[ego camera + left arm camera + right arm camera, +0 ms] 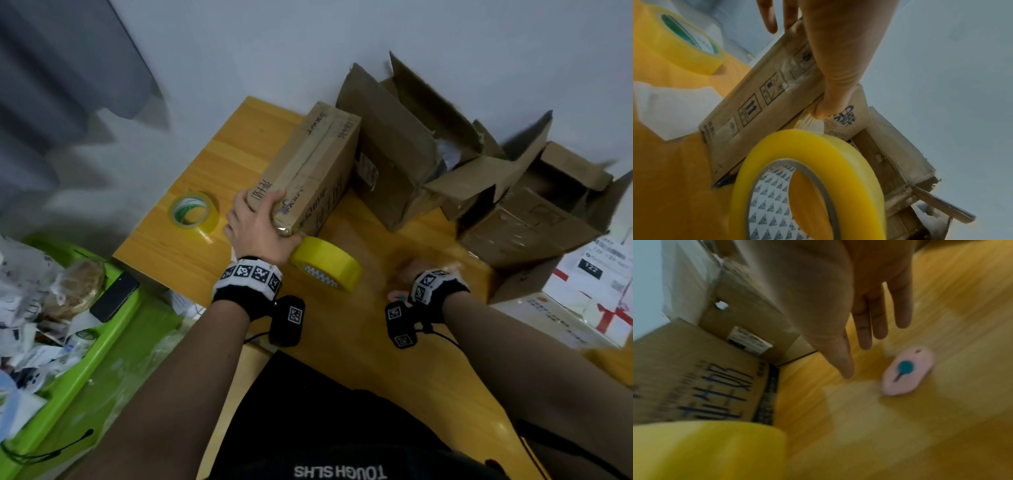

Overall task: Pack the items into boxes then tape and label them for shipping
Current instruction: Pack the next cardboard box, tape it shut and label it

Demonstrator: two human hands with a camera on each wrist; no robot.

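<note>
Fingers of the left hand clamp the taped brown cardboard box at centre frame, while the right hand, fingers straight and empty, hovers just left of a small pink oval cutter.

Pale wall, grey curtain, yellow wooden table

left hand — fingers curled, gripping | right hand — fingers straight, holding nothing
</note>
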